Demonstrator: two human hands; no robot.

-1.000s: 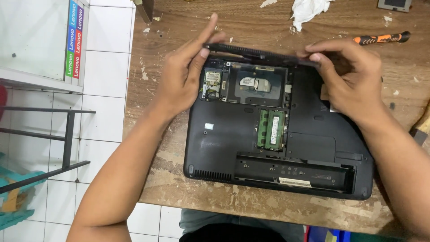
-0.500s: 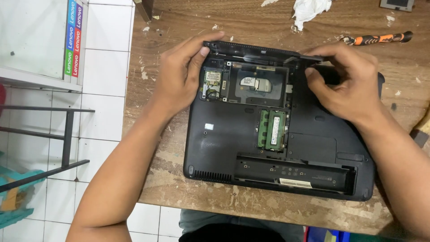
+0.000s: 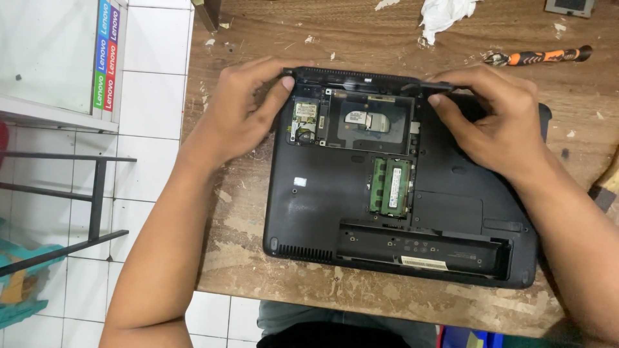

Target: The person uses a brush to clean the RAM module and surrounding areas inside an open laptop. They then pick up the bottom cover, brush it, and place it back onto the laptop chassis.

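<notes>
The laptop (image 3: pixel 400 187) lies upside down on the worn wooden table (image 3: pixel 245 225), its bottom covers off so that the green memory sticks (image 3: pixel 391 187), a small card (image 3: pixel 304 120) and the empty battery bay (image 3: pixel 419 248) show. The step in hand looks like working at the far edge of the case, where a thin black strip (image 3: pixel 429 86) stands a little proud of the body; whether it is being pressed on or pulled free cannot be told. The left hand (image 3: pixel 242 116) rests over the far left corner, palm down, wrist bent inward, with its fingers (image 3: pixel 284 84) curled around the edge and the thumb laid along the side next to the card. The right hand (image 3: pixel 493 119) covers the far right part of the case, fingers (image 3: pixel 445 96) bent and pressed together on the end of the strip, pinching it against the case. Both forearms come in from the near side, elbows wide apart. By my judgement the next move calls for even pressure from both hands along that edge, with the laptop held flat so it does not slide. An orange-handled screwdriver (image 3: pixel 541 57) lies well apart beyond the right hand, near a crumpled white cloth (image 3: pixel 445 13).
</notes>
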